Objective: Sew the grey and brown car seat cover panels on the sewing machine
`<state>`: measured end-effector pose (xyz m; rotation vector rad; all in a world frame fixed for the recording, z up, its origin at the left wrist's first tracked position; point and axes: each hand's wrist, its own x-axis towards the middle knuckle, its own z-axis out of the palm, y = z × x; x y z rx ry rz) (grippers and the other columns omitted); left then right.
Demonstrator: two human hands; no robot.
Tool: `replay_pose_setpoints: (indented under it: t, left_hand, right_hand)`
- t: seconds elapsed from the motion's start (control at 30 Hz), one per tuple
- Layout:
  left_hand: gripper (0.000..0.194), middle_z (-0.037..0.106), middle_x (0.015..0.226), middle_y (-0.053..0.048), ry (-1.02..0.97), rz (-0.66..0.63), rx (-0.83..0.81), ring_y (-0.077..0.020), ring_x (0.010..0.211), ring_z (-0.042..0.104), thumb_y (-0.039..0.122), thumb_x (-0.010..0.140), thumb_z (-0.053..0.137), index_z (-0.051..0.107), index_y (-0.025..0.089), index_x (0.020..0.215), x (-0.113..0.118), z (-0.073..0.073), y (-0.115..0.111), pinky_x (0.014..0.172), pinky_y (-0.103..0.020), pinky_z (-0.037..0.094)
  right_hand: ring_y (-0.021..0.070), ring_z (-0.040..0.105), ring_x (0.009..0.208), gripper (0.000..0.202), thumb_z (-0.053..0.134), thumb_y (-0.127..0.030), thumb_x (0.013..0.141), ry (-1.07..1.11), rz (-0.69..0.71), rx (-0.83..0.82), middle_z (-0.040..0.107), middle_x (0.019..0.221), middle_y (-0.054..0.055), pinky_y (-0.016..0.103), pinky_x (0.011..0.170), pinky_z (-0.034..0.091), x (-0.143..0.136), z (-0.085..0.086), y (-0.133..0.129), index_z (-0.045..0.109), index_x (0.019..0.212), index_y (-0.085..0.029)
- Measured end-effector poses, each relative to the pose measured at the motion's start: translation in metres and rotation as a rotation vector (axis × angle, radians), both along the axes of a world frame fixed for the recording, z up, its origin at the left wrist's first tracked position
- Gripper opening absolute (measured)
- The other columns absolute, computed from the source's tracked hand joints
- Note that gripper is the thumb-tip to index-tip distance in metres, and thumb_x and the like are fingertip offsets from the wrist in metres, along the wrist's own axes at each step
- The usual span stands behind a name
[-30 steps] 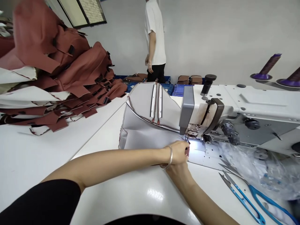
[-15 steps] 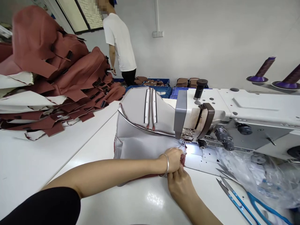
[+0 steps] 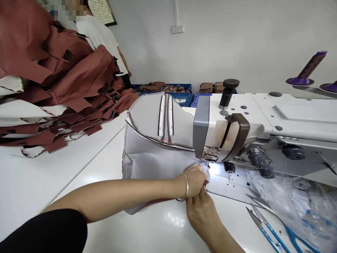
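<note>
A grey-backed cover piece (image 3: 155, 160) with reddish-brown edges lies under the head of the white sewing machine (image 3: 210, 119). Two white strips run along its upper panel. My left hand (image 3: 195, 180), with a bangle on the wrist, is closed on the cover's edge close by the lit needle area. Just below it, my right hand (image 3: 201, 209) pinches the same edge, its fingers touching the left hand. The fingertips of both hands are partly hidden.
Reddish-brown covers (image 3: 79, 77) are heaped at the left. Scissors (image 3: 265, 228) and clear plastic bags (image 3: 292, 200) lie at the right. Blue crates (image 3: 186, 100) with brown pieces stand behind. A person in a white shirt (image 3: 100, 37) is beyond the heap. Purple thread cones (image 3: 310, 68) rise at upper right.
My view has shifted slightly. Both hands keep their hold near the needle, and the cover's visible edge there looks shorter. The person behind has moved left, partly behind the heap.
</note>
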<state>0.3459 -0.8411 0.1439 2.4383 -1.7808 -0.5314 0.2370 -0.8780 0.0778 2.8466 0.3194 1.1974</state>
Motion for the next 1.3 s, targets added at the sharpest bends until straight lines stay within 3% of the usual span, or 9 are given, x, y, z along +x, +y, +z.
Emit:
replay_pose_setpoints:
  t: [0.2, 0.37, 0.6, 0.8, 1.1, 1.3]
  left_hand:
    - [0.017, 0.052, 0.077, -0.007, -0.207, -0.107, -0.050, -0.0195, 0.078, 0.047, 0.025, 0.082, 0.053, 0.054, 0.014, 0.070, 0.007, -0.008, -0.001, 0.069, -0.032, 0.037]
    - [0.012, 0.053, 0.080, -0.009, -0.361, -0.226, -0.122, -0.0221, 0.082, 0.047, 0.016, 0.083, 0.050, 0.055, 0.013, 0.073, 0.008, -0.013, 0.004, 0.071, -0.036, 0.036]
    - [0.014, 0.055, 0.080, -0.009, -0.369, -0.251, -0.128, -0.0228, 0.084, 0.049, 0.016, 0.086, 0.049, 0.056, 0.012, 0.075, 0.009, -0.014, 0.001, 0.070, -0.037, 0.037]
    - [0.013, 0.056, 0.080, -0.010, -0.391, -0.281, -0.192, -0.0217, 0.083, 0.052, 0.017, 0.086, 0.049, 0.057, 0.010, 0.078, 0.017, -0.019, 0.000, 0.071, -0.035, 0.039]
    - [0.016, 0.060, 0.084, -0.012, -0.367, -0.258, -0.126, -0.0222, 0.083, 0.055, 0.018, 0.086, 0.049, 0.062, 0.009, 0.081, 0.023, -0.014, -0.009, 0.074, -0.036, 0.040]
    - [0.016, 0.058, 0.089, -0.014, -0.432, -0.277, -0.172, -0.0227, 0.084, 0.053, 0.021, 0.086, 0.049, 0.060, 0.009, 0.084, 0.021, -0.010, 0.000, 0.072, -0.037, 0.038]
  right_hand:
    - [0.0312, 0.062, 0.084, 0.033, 0.037, 0.007, 0.071, 0.034, -0.085, 0.033, 0.063, 0.083, 0.025, 0.053, 0.079, 0.049, 0.004, -0.003, 0.002, 0.065, 0.087, 0.002]
    - [0.0293, 0.061, 0.076, 0.030, 0.039, 0.007, 0.071, 0.072, -0.055, -0.002, 0.063, 0.077, 0.024, 0.052, 0.078, 0.049, 0.002, 0.000, 0.001, 0.065, 0.082, 0.000]
    - [0.0283, 0.059, 0.078, 0.032, 0.037, 0.005, 0.073, 0.062, -0.025, -0.040, 0.062, 0.082, 0.023, 0.051, 0.075, 0.050, 0.004, -0.002, -0.007, 0.064, 0.091, 0.001]
    - [0.0229, 0.054, 0.068, 0.031, 0.035, 0.003, 0.077, 0.108, 0.010, -0.066, 0.059, 0.073, 0.016, 0.046, 0.071, 0.052, 0.006, -0.004, -0.014, 0.062, 0.091, -0.002]
    - [0.0290, 0.055, 0.084, 0.032, 0.035, 0.007, 0.074, 0.087, -0.066, -0.070, 0.061, 0.085, 0.024, 0.052, 0.079, 0.048, 0.013, 0.003, -0.016, 0.062, 0.090, 0.004]
    - [0.0266, 0.055, 0.080, 0.030, 0.039, 0.005, 0.073, 0.091, -0.188, -0.138, 0.062, 0.085, 0.022, 0.039, 0.069, 0.050, -0.005, 0.004, 0.000, 0.064, 0.090, 0.003]
